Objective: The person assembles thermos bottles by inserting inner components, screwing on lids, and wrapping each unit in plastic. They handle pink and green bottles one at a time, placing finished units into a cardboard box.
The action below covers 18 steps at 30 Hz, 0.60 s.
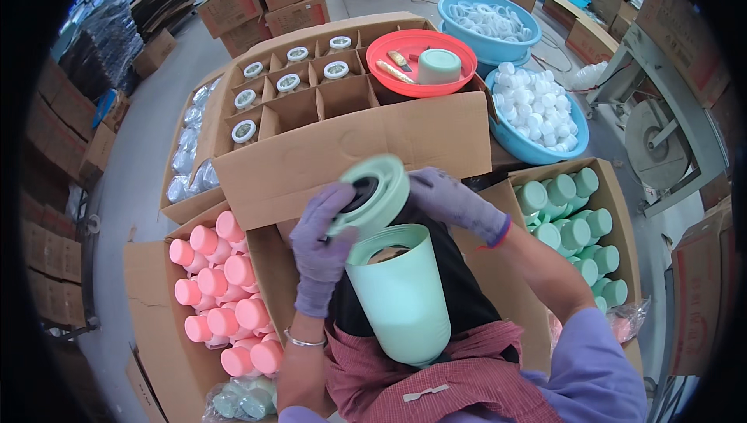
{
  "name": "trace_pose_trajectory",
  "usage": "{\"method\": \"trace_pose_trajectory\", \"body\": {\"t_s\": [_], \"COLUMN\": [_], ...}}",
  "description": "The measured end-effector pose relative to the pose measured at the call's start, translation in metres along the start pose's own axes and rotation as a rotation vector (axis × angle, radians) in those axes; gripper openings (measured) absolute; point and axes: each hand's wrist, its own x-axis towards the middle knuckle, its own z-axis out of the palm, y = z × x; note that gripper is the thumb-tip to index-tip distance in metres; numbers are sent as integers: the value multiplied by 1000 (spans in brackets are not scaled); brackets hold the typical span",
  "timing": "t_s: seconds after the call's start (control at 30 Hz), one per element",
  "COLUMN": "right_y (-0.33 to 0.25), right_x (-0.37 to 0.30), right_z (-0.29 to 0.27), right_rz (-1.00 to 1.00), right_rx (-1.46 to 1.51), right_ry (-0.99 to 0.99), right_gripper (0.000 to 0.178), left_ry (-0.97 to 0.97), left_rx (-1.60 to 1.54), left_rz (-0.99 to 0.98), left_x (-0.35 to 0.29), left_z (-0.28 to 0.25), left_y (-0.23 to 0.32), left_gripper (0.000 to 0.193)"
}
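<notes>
Between my gloved hands is a round mint green lid (394,189) with a dark opening in its middle, tilted and slightly blurred. My left hand (317,248) is closed around its left side, while my right hand (459,199) is closed at its right edge with the fingertips partly hidden. Just below the lid, a mint green flask body (398,294) rests on my lap, its open mouth facing up and away. Something brownish shows inside that mouth; I cannot make out what it is.
A divided carton (354,150) ahead holds several white-ringed jars and a red tray (377,45) with tools. Pink flasks fill a left carton (144,283); green ones fill a right carton (630,248). Blue basins (533,147) hold white caps and rings. A machine (657,143) stands right.
</notes>
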Motion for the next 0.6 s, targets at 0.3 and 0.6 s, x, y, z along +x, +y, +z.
{"method": "trace_pose_trajectory", "body": {"t_s": [0.3, 0.6], "right_y": [-9, 4], "right_x": [-16, -9], "right_z": [28, 43], "right_rz": [-14, -71], "right_rx": [363, 521], "right_ry": [-26, -345], "right_gripper": [35, 39], "left_ry": [-350, -238], "left_rx": [-208, -65], "left_rz": [-192, -200], "left_x": [-21, -49], "left_z": [-9, -6], "left_y": [-2, 25], "left_gripper": [38, 33]}}
